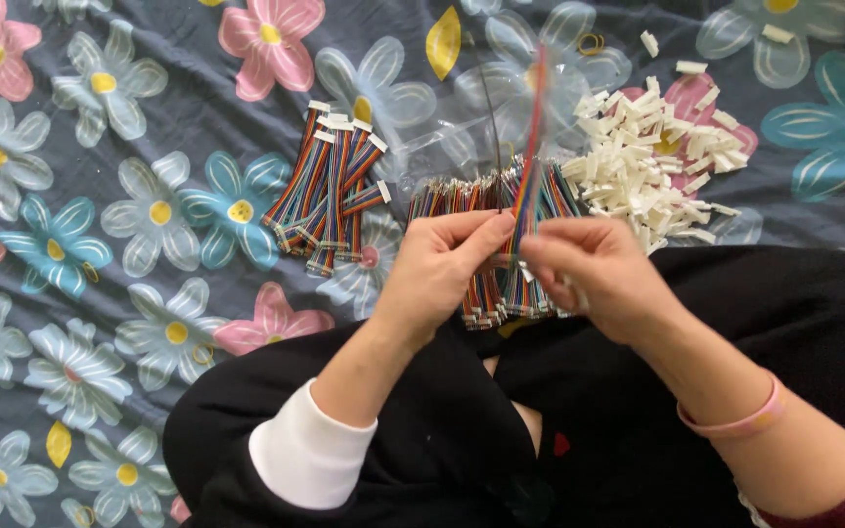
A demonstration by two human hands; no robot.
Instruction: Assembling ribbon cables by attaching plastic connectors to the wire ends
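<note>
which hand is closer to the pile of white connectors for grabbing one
Probably the right hand: the white connector pile lies just beyond it on the right, while the left hand sits farther away. Both pinch the ribbon cable.

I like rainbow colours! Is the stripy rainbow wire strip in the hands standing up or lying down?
Standing up: the rainbow ribbon wire strip rises from both hands' pinching fingertips, above the flowered cloth.

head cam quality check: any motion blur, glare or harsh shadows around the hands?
Head view: the rainbow ribbon cable held up between the left hand and right hand is streaked with motion blur; the clear plastic bag behind it gives soft glare; light is flat and even, shadows faint; the finished cable bundle, white connector pile and flowered cloth are sharp.
</note>
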